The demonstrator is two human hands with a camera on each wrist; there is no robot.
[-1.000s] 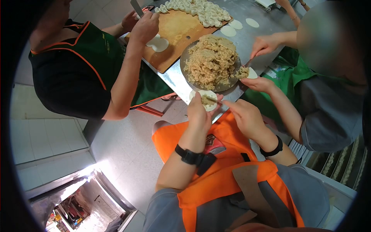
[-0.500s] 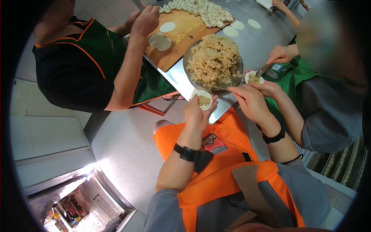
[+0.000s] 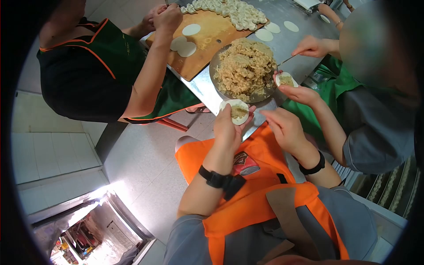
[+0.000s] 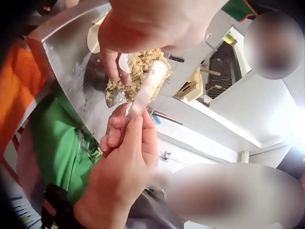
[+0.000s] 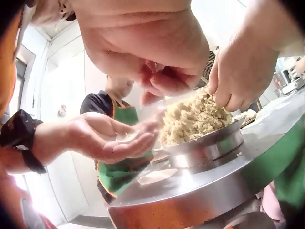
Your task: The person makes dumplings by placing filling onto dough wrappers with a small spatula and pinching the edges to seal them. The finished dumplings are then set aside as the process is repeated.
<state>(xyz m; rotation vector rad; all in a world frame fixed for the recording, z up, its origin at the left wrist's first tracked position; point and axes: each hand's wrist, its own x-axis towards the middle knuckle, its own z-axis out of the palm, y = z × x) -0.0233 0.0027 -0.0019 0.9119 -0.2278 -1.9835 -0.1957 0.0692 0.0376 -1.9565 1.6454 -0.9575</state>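
The left hand (image 3: 226,128) supports a pale, round, thin dough wrapper (image 3: 230,103) from below, pinching its side between the thumb above and the fingers beneath, probably so the limp sheet lies flat with its middle free. On that middle sits a small pat of beige, coarse minced filling (image 3: 239,112), apart from the rim, perhaps to leave a bare border. The wrapper is held near the front corner of the grey steel bench (image 3: 282,44). The right hand (image 3: 287,130) hangs just beside it, fingers bent inward; whether they pinch a tool I cannot tell.

Beyond the wrapper stands a shallow, round metal bowl (image 3: 264,95) with a tall beige heap (image 3: 244,66), close to the bench's front corner, likely so several hands can reach it. At its right rim, a person in a bright green cloth apron (image 3: 333,73) holds another filled wrapper (image 3: 286,79). Along the bench's left edge lies a brown wooden board (image 3: 201,46), whitish folded dumplings (image 3: 227,13) massed at its far end, presumably leaving its near part for work. Loose white dough discs (image 3: 265,35) lie on the steel past the board's right edge.
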